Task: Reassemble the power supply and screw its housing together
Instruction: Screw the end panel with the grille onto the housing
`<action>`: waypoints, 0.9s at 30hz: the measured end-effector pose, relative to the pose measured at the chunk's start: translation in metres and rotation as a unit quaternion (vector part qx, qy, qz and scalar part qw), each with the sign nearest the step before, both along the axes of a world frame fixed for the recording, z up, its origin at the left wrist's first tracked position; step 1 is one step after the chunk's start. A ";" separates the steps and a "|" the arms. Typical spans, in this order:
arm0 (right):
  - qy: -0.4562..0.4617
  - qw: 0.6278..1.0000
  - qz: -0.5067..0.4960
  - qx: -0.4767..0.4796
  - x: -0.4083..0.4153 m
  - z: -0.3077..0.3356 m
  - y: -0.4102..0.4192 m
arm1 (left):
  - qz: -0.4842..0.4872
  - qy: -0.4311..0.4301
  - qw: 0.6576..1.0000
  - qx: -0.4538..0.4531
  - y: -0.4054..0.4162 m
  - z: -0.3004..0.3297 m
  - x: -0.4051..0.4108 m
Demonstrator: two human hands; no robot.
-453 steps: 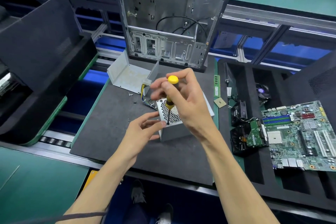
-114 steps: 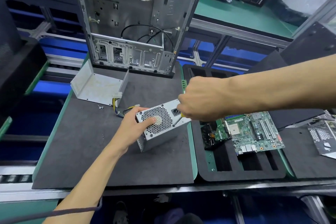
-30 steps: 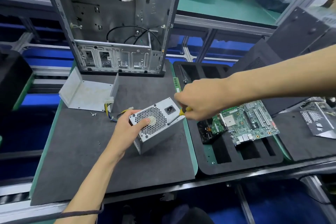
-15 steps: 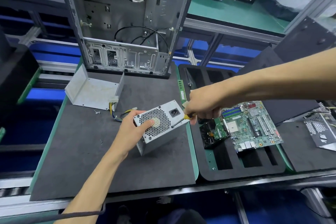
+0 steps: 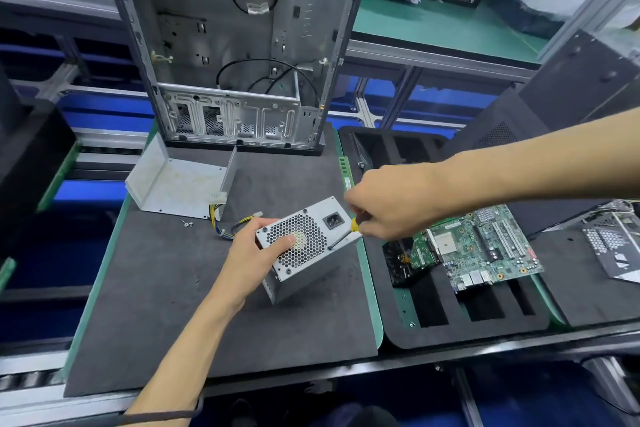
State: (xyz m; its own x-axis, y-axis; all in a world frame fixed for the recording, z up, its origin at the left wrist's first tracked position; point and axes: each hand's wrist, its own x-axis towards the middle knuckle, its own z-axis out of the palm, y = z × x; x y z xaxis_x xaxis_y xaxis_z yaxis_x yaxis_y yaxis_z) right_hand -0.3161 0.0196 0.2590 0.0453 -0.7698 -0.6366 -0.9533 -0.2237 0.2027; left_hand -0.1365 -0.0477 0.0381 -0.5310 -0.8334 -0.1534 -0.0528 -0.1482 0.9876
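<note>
The grey power supply (image 5: pixel 313 265) stands tilted on the dark mat (image 5: pixel 173 305), its honeycomb fan grille and black power socket facing up. My left hand (image 5: pixel 252 250) grips its left edge, thumb lying on the grille. My right hand (image 5: pixel 388 206) holds a screwdriver (image 5: pixel 343 236) with a yellow and black handle. The shaft slants down-left and its tip meets the grille face near the right edge, below the socket. Yellow and black wires (image 5: pixel 228 224) trail out behind the unit.
A loose screw (image 5: pixel 187 224) lies on the mat near a bent grey metal cover (image 5: pixel 176 184). An open PC case (image 5: pixel 239 55) stands behind. A black foam tray (image 5: pixel 460 319) to the right holds a green motherboard (image 5: pixel 485 246).
The view has shifted slightly. My right hand stays at the power supply's right edge with the screwdriver tip on the grille face; my left hand keeps its grip.
</note>
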 end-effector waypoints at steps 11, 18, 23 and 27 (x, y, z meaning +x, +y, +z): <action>-0.123 0.934 -0.329 0.059 0.001 -0.012 -0.007 | 0.002 -0.002 1.000 -0.006 -0.003 -0.004 -0.001; -0.245 0.787 -0.545 0.156 -0.007 -0.014 -0.012 | 0.004 0.003 1.000 -0.003 -0.003 -0.006 -0.003; -0.137 0.948 -0.279 0.072 -0.004 -0.007 -0.010 | -0.005 0.008 1.000 -0.005 0.000 -0.003 -0.002; 0.099 0.957 0.269 -0.048 0.004 -0.002 -0.005 | 0.001 0.005 1.000 -0.002 0.000 -0.001 -0.001</action>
